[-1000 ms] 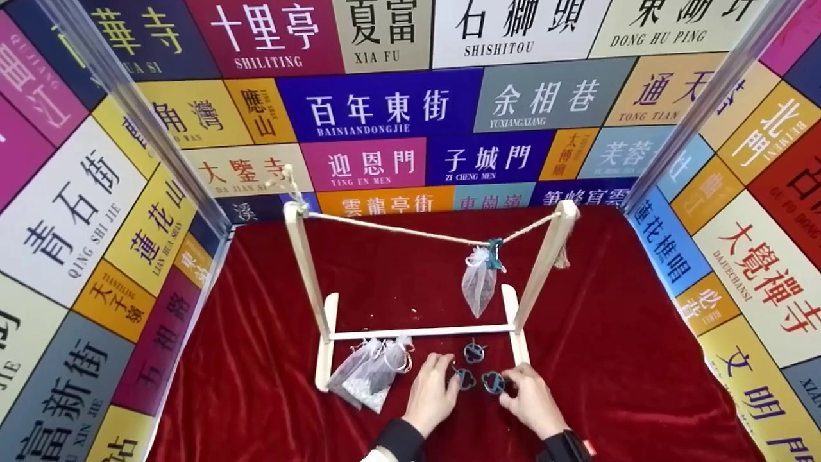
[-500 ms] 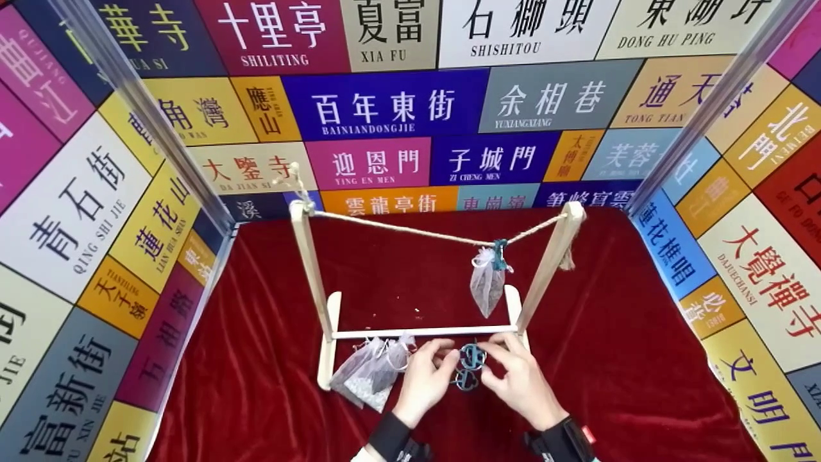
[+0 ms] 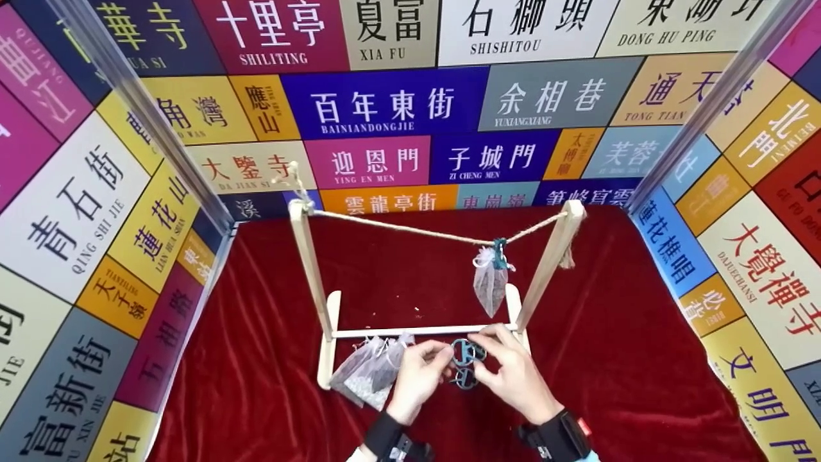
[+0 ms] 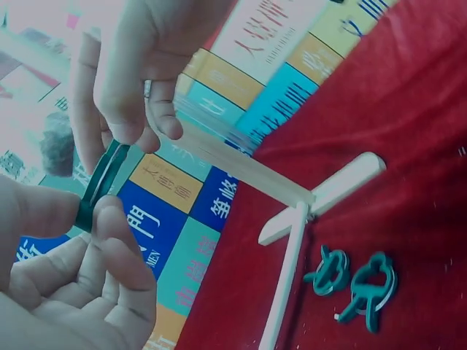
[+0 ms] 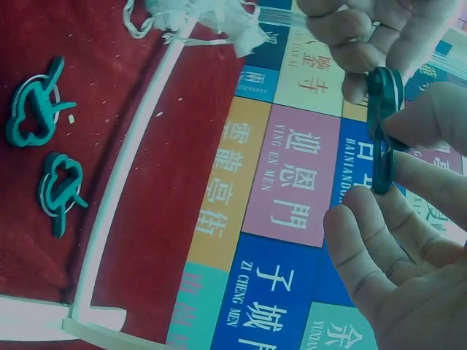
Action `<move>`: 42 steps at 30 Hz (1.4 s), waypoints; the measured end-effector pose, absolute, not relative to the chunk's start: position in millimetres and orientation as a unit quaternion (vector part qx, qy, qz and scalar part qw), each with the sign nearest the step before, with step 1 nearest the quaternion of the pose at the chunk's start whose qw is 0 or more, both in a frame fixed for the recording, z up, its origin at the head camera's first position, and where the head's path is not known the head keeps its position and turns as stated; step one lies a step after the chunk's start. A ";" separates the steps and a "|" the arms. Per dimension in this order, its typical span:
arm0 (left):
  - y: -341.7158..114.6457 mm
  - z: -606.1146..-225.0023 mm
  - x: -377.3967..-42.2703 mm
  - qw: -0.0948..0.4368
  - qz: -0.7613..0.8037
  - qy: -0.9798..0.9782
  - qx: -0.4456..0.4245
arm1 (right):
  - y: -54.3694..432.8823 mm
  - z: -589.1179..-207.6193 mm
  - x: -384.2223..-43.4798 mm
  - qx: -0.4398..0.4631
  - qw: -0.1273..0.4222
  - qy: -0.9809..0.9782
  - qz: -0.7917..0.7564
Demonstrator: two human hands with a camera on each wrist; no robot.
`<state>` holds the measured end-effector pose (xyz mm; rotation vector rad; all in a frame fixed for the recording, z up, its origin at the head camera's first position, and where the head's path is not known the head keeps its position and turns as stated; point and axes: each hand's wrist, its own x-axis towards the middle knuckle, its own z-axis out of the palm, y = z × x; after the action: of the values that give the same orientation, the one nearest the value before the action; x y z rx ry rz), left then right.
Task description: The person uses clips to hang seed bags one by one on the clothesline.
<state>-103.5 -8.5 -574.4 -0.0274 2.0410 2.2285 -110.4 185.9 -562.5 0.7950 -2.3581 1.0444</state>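
Head view: the left hand (image 3: 418,371) and right hand (image 3: 514,367) pinch one green clip (image 3: 465,352) between them, over red cloth (image 3: 628,353). From that clip, sheer pouches (image 3: 365,382) lie towards nine o'clock; a hanging pouch (image 3: 491,292) is on the rope (image 3: 404,228) at one o'clock. Left wrist view: fingertips grip the clip's two ends; loose clips (image 4: 373,292) lie towards four o'clock. Right wrist view: both hands hold the clip, loose clips around nine, beyond a wooden crossbar (image 5: 128,157).
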 end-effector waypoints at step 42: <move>-59.9 -622.7 -125.5 -0.163 0.351 0.922 0.007 | 167.2 -555.2 -98.2 0.186 0.200 -0.778 0.566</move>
<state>-125.5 -59.9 -622.7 0.0230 3.2425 1.2332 -98.2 167.2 -555.2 0.5188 -2.1744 1.5827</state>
